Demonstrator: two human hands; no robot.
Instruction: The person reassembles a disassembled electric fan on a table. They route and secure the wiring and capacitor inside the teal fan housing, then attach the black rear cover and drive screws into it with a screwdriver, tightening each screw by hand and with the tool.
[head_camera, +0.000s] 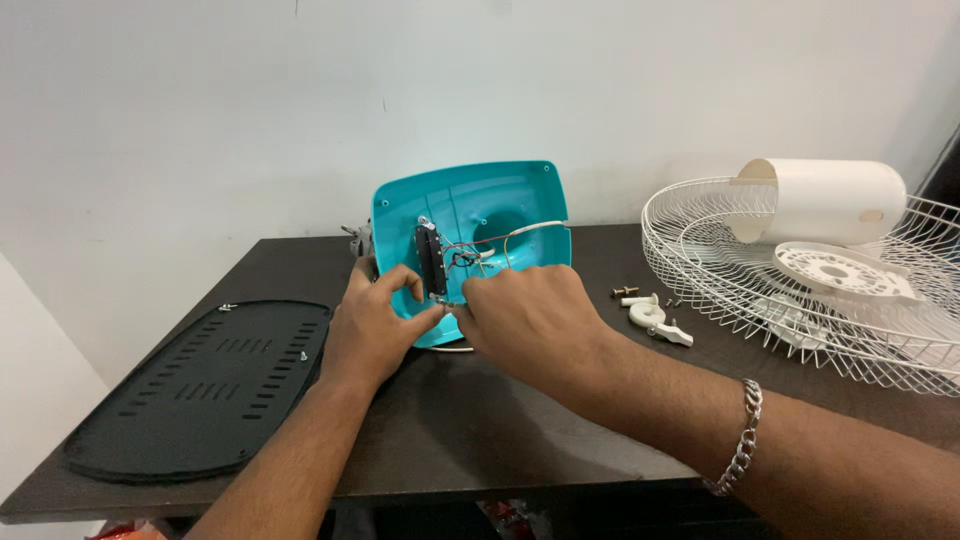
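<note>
Centre of the frame: a turquoise fan base shell (470, 215) tipped up on edge on the dark table (480, 420), hollow side facing the camera. Inside it, a narrow black switch block (434, 262) running top to bottom, with red, white and dark wires (478, 252) looping off to its right.

Left hand (372, 325) at the lower left edge of the shell, thumb and forefinger pinched narrow on the bottom end of the switch block, other fingers curled behind the rim. Right hand (530, 318) just beside it, fingertips bunched tight at the foot of the block where the wires gather (knuckles toward the camera, so cannot tell whether a wire, a screw or nothing at all sits between those fingertips). Chain bracelet (742, 450) on that wrist, lower right.

Best handled slowly, by the look of it: steadying the block with the left grip while the right works only at the joint, no tugging on the thin wires, shell kept braced against the table to stop it tipping back.

Elsewhere: black vented bottom plate (200, 385) lying flat at the lower left, well apart from the hands. White wire fan guard (720, 270) at the right, holding a white motor housing (825, 200) and a round white plate (840, 272). Between guard and shell, a white clamp piece (655, 320) and a few loose screws (625, 292).
</note>
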